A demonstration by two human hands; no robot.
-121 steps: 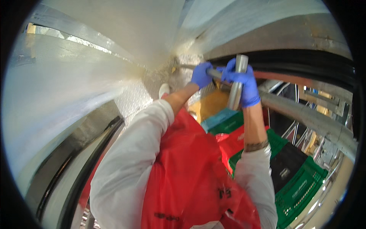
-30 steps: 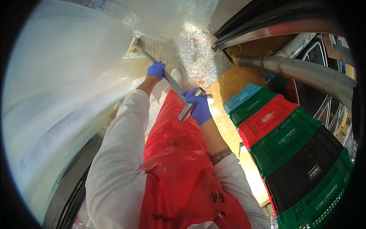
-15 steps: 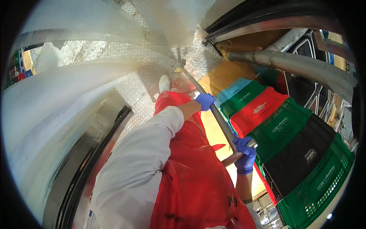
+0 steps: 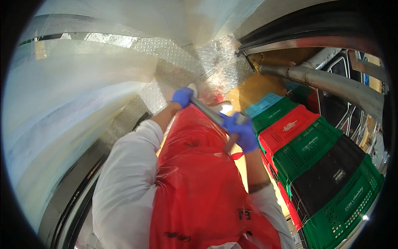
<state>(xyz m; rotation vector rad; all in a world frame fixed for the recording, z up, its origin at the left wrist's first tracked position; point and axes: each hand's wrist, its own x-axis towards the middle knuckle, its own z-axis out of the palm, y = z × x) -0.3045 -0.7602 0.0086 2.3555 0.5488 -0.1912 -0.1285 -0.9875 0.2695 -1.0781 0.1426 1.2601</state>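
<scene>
A long grey metal pole (image 4: pixel 207 111) with a crosswise handle at its near end slants in front of my red apron (image 4: pixel 195 153). My left hand (image 4: pixel 182 98), in a blue glove, is closed round the shaft farther along. The right hand (image 4: pixel 244 133), gloved in blue too, grips the near end at the handle and is slightly blurred. Past my left hand the pole runs toward a hazy plastic curtain strip, where its far end cannot be made out. A white shoe (image 4: pixel 226 107) shows beyond the pole, on the floor.
Translucent curtain strips (image 4: pixel 78 79) hang at the left and far side. Metal tread-plate floor (image 4: pixel 161 52) lies ahead. Plastic crates in green, red (image 4: pixel 290 124), black and blue stand close on my right. Beyond them a thick metal pipe (image 4: pixel 331 82) crosses. A dark door edge (image 4: pixel 89 178) runs at left.
Both hands have moved left with the pole, its far end swinging left into the curtain strip. The view has shifted, and the crates sit slightly lower.
</scene>
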